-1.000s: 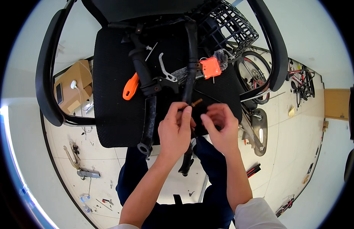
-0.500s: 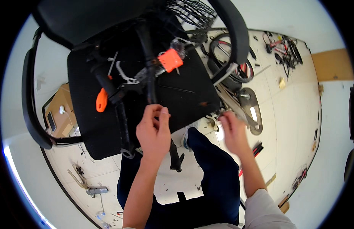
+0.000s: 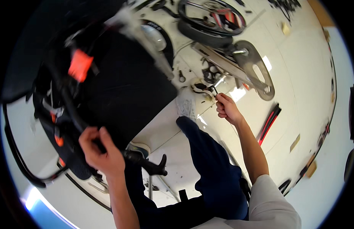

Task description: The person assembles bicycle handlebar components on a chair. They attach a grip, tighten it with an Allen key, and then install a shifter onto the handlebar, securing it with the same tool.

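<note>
My left hand (image 3: 102,154) curls its fingers and thumb around a long black tube (image 3: 66,93), part of a dark bike-like frame lying on the black chair seat (image 3: 137,91). Beyond the hand the tube comes out as a black piece with a bent end (image 3: 156,166). Blurred orange-red plastic (image 3: 80,65) sits on the frame. Low over the floor, my right hand (image 3: 227,107) is closed on a thin dark rod (image 3: 214,90), its kind unclear. The rod's far end is beside metal parts and a pale ring-shaped piece (image 3: 200,84).
A wheel (image 3: 213,19), a grey metal plate with a long slot (image 3: 257,70) and a toothed black part (image 3: 210,72) lie on the floor. A black-and-red strip (image 3: 269,124) rests right of my forearm. My white shoe (image 3: 185,103) is beside the seat corner.
The view has swung right, shifting the chair left. My right hand, blurred over the floor parts before, now grips the thin rod. My left hand stays at the black tube.
</note>
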Available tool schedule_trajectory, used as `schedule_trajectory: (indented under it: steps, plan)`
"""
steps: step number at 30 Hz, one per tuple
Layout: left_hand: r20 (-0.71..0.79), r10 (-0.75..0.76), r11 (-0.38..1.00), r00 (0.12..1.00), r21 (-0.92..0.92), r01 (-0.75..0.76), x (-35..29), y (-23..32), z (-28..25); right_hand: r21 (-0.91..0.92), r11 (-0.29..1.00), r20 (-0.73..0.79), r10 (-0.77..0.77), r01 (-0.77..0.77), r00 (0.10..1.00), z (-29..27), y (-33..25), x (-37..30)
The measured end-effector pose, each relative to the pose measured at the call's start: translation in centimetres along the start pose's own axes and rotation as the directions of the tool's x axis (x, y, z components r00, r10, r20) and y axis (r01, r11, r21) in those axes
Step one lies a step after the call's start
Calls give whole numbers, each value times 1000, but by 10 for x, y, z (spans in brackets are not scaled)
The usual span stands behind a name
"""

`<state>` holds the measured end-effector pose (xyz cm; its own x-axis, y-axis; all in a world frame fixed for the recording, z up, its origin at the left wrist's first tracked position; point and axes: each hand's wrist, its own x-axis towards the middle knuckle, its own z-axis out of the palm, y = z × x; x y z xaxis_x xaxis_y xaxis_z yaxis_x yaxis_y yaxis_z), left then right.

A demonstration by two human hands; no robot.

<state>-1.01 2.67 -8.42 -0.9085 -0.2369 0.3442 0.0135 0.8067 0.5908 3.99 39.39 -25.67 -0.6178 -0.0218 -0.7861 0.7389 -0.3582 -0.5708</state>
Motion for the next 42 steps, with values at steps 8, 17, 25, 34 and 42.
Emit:
schedule_trajectory:
  steps: [8,17,25,34,42]
  plan:
    - [-133,73,949,988,315,-28,-8,-17,11,-627,746,-495,-158,-225,854,-155,136,-5]
    - [-163,138,944,977,320,-80,-3,-26,11,-780,616,-624,-751,-110,214,-170,141,75]
    - [-105,141,928,984,361,-94,1,-29,6,-784,494,-586,-388,-376,711,-173,193,70]
    - [-139,148,946,979,310,-99,-4,-43,0,-653,750,-588,-416,-104,694,-172,146,92]
    - [-102,133,928,986,363,-87,-2,-44,-3,-546,821,-568,-215,-167,795,-157,201,53]
